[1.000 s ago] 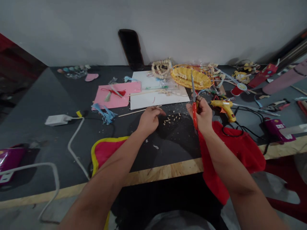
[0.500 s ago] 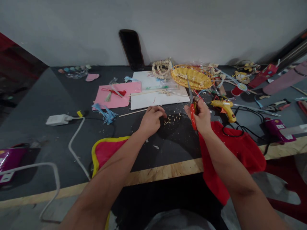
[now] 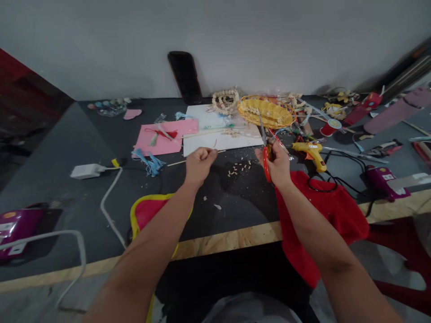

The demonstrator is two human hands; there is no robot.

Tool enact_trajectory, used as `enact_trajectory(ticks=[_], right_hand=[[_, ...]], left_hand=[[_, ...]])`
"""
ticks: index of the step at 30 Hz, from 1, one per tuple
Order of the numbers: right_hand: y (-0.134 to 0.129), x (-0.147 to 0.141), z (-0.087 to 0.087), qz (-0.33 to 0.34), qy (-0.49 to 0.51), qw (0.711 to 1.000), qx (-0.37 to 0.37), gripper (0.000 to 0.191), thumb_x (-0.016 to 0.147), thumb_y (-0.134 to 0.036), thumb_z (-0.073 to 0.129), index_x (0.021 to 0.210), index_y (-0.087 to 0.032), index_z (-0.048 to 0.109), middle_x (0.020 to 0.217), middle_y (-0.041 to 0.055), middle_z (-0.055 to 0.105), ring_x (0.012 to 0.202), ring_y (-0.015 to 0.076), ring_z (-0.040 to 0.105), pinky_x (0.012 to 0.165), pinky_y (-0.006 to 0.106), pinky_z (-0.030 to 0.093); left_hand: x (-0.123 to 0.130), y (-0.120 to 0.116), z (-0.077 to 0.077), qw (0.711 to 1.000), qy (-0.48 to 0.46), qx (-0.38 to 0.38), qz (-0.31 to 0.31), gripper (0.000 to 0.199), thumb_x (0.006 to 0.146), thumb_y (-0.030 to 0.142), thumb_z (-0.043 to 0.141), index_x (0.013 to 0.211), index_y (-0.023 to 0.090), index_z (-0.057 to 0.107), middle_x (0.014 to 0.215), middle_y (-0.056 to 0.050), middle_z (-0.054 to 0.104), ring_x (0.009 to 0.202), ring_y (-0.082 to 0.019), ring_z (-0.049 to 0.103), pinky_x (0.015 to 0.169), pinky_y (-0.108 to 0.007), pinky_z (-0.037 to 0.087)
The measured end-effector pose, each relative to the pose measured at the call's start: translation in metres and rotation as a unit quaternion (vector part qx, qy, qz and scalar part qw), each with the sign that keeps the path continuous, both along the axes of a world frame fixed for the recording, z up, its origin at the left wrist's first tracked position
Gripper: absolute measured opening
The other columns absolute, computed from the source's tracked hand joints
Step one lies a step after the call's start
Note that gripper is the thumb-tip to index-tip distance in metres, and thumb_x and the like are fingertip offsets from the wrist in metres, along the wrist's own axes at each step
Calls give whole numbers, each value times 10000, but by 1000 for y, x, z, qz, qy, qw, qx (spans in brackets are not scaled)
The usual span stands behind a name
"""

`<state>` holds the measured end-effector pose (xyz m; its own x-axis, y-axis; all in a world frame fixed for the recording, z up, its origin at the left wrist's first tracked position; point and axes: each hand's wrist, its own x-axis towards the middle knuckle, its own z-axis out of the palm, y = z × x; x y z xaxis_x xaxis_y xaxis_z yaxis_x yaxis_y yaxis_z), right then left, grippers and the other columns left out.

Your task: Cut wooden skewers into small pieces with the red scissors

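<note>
My right hand (image 3: 279, 165) is closed around the red handles of a pair of scissors (image 3: 266, 162), whose blades point up and away toward the yellow wicker basket (image 3: 269, 112). My left hand (image 3: 201, 166) is closed, thumb and fingertips pinched together; anything between them is too small to make out. A thin wooden stick (image 3: 177, 163) runs behind the left hand, its right end showing just past the fingertips. Several short cut wooden pieces (image 3: 235, 169) lie scattered between my hands on the dark tabletop.
Behind the hands are a white board (image 3: 198, 146), pink paper (image 3: 143, 142) with a red tassel, and a blue tassel (image 3: 153, 165). At right lie a yellow glue gun (image 3: 313, 154), red thread spool (image 3: 330, 128) and red cloth (image 3: 330, 215). A phone (image 3: 185, 77) leans against the wall.
My left hand has drawn back left from the cut pieces, and its fingers have closed into a pinch. The right hand still holds the scissors in nearly the same place. The view has shifted slightly.
</note>
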<state>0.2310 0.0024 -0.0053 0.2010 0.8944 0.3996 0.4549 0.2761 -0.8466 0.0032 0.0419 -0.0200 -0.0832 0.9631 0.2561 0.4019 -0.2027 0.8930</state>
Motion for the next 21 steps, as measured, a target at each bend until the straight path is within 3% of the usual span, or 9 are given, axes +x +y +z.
enact_trajectory(ticks=[3, 5, 7, 9, 15, 18, 21], right_hand=[[0, -2, -3, 10, 26, 1000, -9, 436, 781, -448, 664, 1130, -200, 581, 868, 21, 630, 733, 161, 570, 756, 351, 517], [1, -2, -4, 11, 28, 999, -15, 449, 782, -443, 663, 1144, -191, 581, 849, 17, 625, 722, 158, 567, 753, 346, 514], [2, -1, -5, 7, 31, 999, -17, 454, 782, -444, 660, 1148, -187, 581, 839, 15, 625, 713, 155, 565, 747, 341, 513], [3, 1, -5, 4, 39, 999, -11, 461, 776, -443, 664, 1148, -182, 581, 858, 22, 637, 730, 158, 577, 758, 341, 515], [5, 2, -5, 9, 50, 999, 9, 445, 770, -442, 672, 1122, -183, 590, 952, 48, 670, 809, 166, 612, 814, 333, 516], [4, 1, -6, 14, 37, 999, 15, 461, 779, -447, 667, 1151, -189, 581, 976, 48, 671, 819, 163, 612, 828, 325, 513], [4, 1, -7, 24, 36, 999, 23, 465, 792, -443, 657, 1163, -174, 580, 1001, 61, 667, 836, 165, 614, 842, 328, 508]], left_hand=[[8, -9, 9, 986, 141, 14, -89, 312, 787, 349, 619, 604, 205, 411, 810, -34, 654, 775, -172, 570, 748, -323, 457], [13, -13, 16, 967, 225, 50, -108, 118, 805, 311, 602, 779, 206, 554, 907, -63, 670, 895, -216, 581, 829, -366, 459], [13, -13, 23, 947, 289, 79, -116, 125, 829, 252, 551, 930, 201, 603, 996, -91, 668, 994, -246, 575, 897, -397, 450], [6, -9, 28, 925, 348, 92, -119, 175, 833, 189, 500, 956, 195, 624, 1033, -105, 663, 1019, -261, 579, 926, -410, 443], [-49, 9, 36, 854, 519, 0, -38, 254, 735, 107, 503, 898, 174, 686, 934, -164, 677, 891, -331, 619, 774, -445, 475], [-74, 16, 35, 846, 532, -47, 0, 252, 720, 152, 537, 919, 170, 690, 959, -187, 680, 893, -357, 628, 754, -456, 478], [-90, 21, 30, 844, 527, -102, -1, 173, 648, 202, 612, 799, 189, 696, 875, -165, 690, 859, -358, 633, 752, -459, 478]])
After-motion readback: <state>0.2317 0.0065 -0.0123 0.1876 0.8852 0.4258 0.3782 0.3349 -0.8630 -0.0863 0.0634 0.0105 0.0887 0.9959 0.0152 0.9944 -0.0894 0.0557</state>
